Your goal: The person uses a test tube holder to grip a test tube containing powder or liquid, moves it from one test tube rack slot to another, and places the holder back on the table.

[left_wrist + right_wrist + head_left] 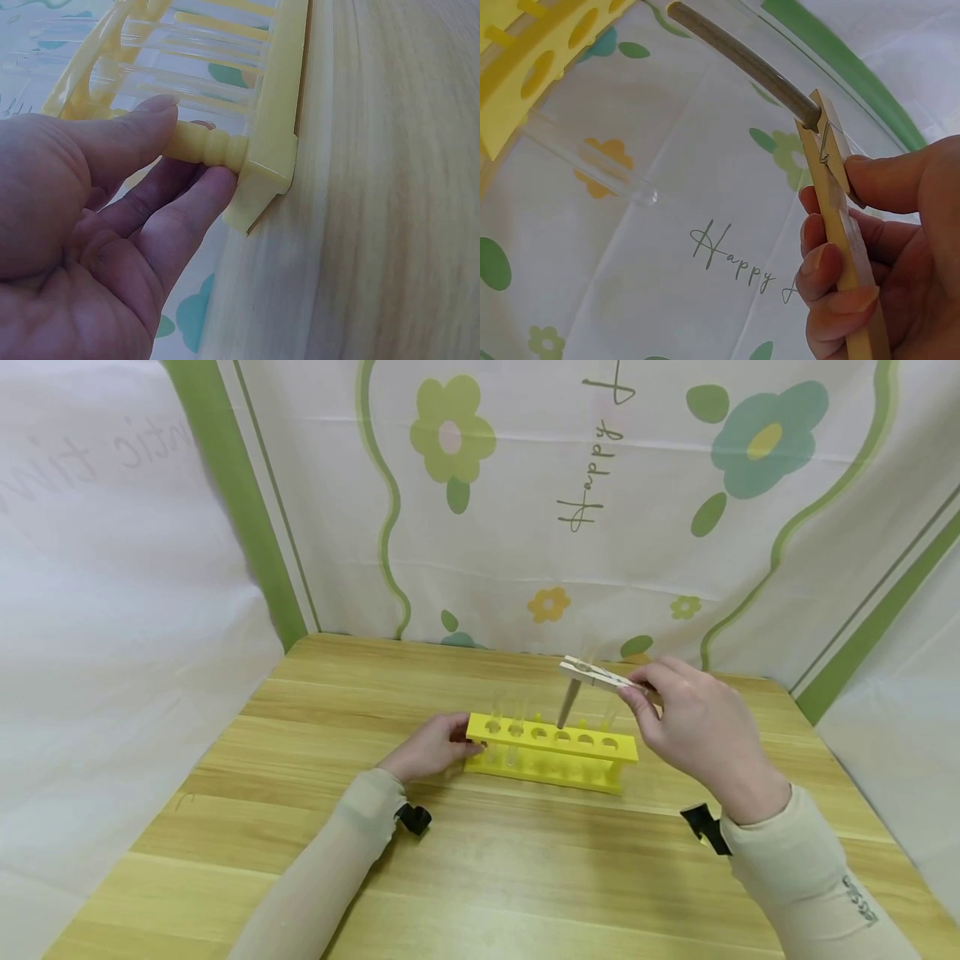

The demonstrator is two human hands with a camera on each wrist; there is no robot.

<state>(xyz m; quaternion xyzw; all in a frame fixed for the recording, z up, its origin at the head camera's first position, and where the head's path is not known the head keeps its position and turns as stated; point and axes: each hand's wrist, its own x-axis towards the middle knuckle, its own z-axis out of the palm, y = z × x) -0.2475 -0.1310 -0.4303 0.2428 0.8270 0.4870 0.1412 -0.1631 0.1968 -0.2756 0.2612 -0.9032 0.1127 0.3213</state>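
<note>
1. The dark-filled tube [568, 703] hangs slanted in the mouth of the wooden clamp [600, 677], its lower end just above the yellow rack [551, 746], in from the table's far edge.
2. Holding it well, I judge, calls for a steady wrist, the tube turned closer to upright, and its tip centred over one hole. Thumb pressure should stay light, since squeezing the handles could loosen the clamp's bite.
3. The tube lies beyond the fingertips: the right hand [701, 727] grips only the clamp, thumb on one side and fingers curled round the other, none touching the glass.
4. The left hand [433, 747] pinches the rack's left end post [202, 144] between thumb and fingers; that hold probably keeps the rack from sliding.
5. Clear tubes [195, 81] stand in the rack's left-end holes; another clear tube [592, 161] shows at its right end.
6. The wooden table [480, 877] carries the rack, well in from its left and right edges; a flowered cloth [510, 543] hangs behind the far edge.
</note>
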